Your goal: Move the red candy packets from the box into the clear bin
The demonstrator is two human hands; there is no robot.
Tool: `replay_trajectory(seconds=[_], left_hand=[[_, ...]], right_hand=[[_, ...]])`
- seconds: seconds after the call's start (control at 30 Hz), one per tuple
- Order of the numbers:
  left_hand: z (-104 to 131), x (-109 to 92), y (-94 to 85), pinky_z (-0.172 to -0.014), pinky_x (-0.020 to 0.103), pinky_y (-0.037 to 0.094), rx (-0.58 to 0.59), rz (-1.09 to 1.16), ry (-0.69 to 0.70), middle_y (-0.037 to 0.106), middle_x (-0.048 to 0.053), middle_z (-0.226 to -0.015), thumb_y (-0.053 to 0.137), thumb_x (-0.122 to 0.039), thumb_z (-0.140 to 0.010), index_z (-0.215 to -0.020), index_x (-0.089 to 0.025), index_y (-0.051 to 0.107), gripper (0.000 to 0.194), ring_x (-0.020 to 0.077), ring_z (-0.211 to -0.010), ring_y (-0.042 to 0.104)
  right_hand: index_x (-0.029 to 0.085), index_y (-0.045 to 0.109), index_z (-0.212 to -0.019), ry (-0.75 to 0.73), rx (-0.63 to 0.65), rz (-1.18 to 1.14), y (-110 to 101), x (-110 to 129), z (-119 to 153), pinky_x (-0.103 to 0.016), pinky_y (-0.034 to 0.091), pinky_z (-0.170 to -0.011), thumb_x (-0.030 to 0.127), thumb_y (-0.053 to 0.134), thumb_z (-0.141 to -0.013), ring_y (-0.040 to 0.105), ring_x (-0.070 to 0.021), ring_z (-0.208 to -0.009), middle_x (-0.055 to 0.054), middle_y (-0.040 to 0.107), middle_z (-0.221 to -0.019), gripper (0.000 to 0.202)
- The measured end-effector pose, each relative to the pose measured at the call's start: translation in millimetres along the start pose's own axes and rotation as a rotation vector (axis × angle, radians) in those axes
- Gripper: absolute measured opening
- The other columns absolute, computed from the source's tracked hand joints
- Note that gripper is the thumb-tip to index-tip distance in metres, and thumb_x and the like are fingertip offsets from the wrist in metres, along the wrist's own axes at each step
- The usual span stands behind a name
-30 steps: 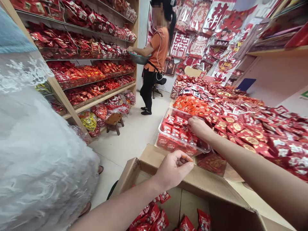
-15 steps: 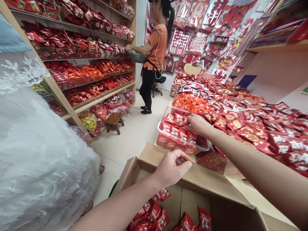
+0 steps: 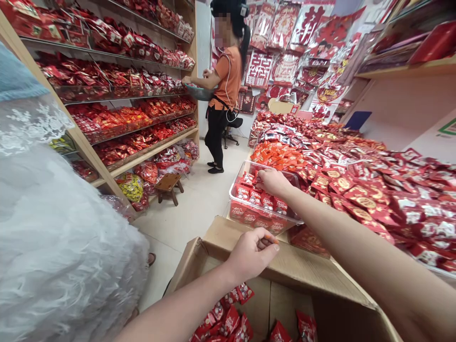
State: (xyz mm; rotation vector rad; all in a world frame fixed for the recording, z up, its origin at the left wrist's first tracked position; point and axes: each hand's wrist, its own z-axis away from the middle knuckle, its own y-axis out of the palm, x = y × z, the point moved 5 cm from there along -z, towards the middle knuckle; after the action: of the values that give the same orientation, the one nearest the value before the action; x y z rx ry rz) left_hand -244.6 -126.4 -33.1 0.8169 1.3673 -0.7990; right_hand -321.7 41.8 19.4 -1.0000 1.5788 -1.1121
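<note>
My right hand (image 3: 273, 183) reaches into a clear plastic tub (image 3: 231, 216), its fingers bent down onto the small red packets (image 3: 254, 197) lined up in rows there. It pinches one red packet, partly hidden by the fingers. Nearer to me, my left hand (image 3: 252, 254) hovers above the rim of an open cardboard box (image 3: 285, 259). Its fingers are loosely curled, the thumb stands apart from them, and I see nothing held; orange shows at the fingertips. Loose red packets (image 3: 231, 320) lie inside the box below it.
Beyond the tub, the table carries heaps of red and orange packets (image 3: 356, 190). Filled shelves (image 3: 124, 80) line the left wall, with a wooden stool (image 3: 169, 185) before them. A person in an orange shirt (image 3: 230, 76) holds a basin (image 3: 201, 92). A fluffy white skirt (image 3: 71, 228) fills the left side.
My right hand has shifted left along the rows in the tub. My left hand stays nearly in place over the box rim. The view has tilted slightly.
</note>
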Motion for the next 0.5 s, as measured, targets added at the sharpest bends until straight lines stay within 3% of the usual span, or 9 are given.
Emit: replay_trajectory(seconds=[0.37,0.5], left_hand=[[-3,5,1.7,-0.05,0.019,0.035,-0.023,0.014,0.003,0.05,-0.002,-0.058,0.056,-0.023,-0.068,-0.075,-0.015,0.056,0.011,0.0088,-0.054,0.045],[-2,7,-0.1,-0.051,0.02,0.035,-0.011,-0.02,0.037,0.05,-0.002,-0.059,0.055,-0.024,-0.069,-0.076,-0.015,0.056,0.012,0.0091,-0.054,0.045]], right_hand=[[0.014,0.052,-0.101,0.039,0.046,-0.101,9,-6,2,-0.035,0.042,-0.073,0.04,0.06,-0.069,0.05,-0.0267,-0.094,-0.013,0.058,-0.099,0.041],[0.013,0.052,-0.105,0.057,-0.014,-0.139,-20,-4,15,-0.034,0.04,-0.078,0.035,0.054,-0.075,0.049,-0.0244,-0.097,-0.014,0.057,-0.102,0.037]])
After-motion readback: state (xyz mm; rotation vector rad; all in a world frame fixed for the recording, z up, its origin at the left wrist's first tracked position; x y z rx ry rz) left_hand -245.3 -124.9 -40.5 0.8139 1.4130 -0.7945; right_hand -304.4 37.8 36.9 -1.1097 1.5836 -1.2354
